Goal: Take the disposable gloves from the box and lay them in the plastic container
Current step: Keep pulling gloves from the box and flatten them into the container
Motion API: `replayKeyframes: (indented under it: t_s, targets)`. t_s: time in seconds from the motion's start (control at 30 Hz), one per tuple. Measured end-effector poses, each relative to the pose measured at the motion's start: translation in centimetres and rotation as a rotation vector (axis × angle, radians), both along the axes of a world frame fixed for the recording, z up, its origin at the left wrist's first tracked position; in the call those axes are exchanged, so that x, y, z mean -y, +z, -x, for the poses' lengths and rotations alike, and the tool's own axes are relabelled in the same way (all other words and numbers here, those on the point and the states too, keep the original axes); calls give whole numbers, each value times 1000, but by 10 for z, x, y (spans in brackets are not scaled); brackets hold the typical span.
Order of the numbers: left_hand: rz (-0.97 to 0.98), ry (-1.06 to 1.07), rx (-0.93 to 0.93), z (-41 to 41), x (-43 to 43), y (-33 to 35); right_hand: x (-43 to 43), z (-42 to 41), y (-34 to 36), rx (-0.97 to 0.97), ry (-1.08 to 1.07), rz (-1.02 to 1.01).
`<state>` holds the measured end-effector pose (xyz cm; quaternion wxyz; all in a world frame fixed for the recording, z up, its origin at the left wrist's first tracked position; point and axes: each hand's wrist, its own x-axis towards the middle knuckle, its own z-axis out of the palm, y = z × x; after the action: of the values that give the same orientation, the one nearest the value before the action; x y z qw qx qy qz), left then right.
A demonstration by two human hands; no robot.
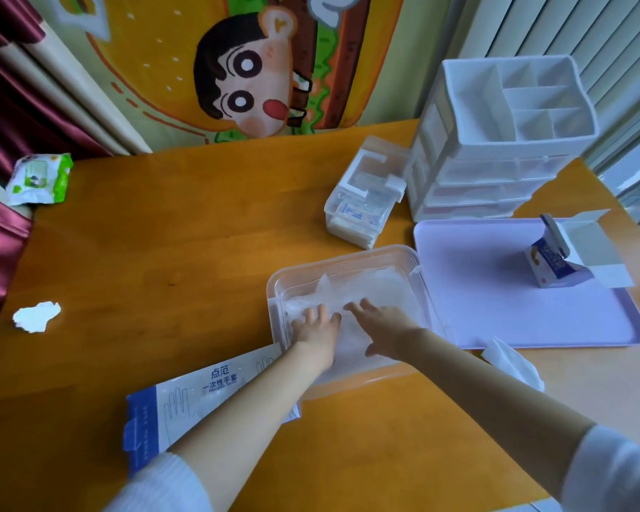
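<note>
**Glove Transfer: Both Hands Flat in Container**

Orange wooden table [185,253] fills most of the frame, backed by a cartoon-print hanging [244,68] at upper centre.

1. Plastic container [342,256]: clear, rounded corners, centre-right of the frame, just beside the left edge of a lilac tray [496,319].
2. Disposable gloves [370,286]: a translucent layer lying inside the container.
3. Left hand [316,327]: fingers straight and spread, palm down, resting on the gloves. It grips nothing.
4. Right hand [381,327]: fingers straight, thumb out, palm down on the gloves just beside the left hand. It grips nothing.
5. Glove box [185,397]: blue and white, lying flat at lower left, partly under the left forearm, with its far end touching the container's near corner.
6. Tray load: a small opened carton [558,260].
7. Upper right: a white drawer organiser [496,142], with a small clear case [366,194] beside it.
</note>
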<state>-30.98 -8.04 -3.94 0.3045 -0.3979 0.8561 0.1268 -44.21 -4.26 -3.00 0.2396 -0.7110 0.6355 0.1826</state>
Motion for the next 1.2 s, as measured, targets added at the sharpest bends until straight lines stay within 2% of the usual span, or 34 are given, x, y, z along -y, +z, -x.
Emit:
replayKeyframes:
  t_s: [0.2,0.4,0.57,0.7,0.8,0.87,0.93,1.0,1.1,1.2]
  targets:
    - [4,-16,147,4,0,-10,9,19,-30,-266,81,46]
    - [-6,-26,194,5,2,-21,15,21,-34,-286,94,147]
    - [-22,-56,198,4,4,-15,11,24,-28,-237,66,31]
    - [11,-103,70,1,5,6,6,21,3,-77,-54,10]
    - [76,-133,-90,-6,6,34,0,8,33,27,-96,143]
    - [135,-93,-315,-18,6,53,-6,-8,45,145,-158,325]
    - [227,-51,-645,-39,6,66,-16,-29,53,342,-187,564]
    - [333,-3,-835,-68,3,69,-27,-54,57,500,-158,728]
    - [379,131,-806,-118,-7,57,-42,-93,54,585,-33,723]
    - [382,183,-633,-158,-20,42,-55,-126,34,552,210,637]
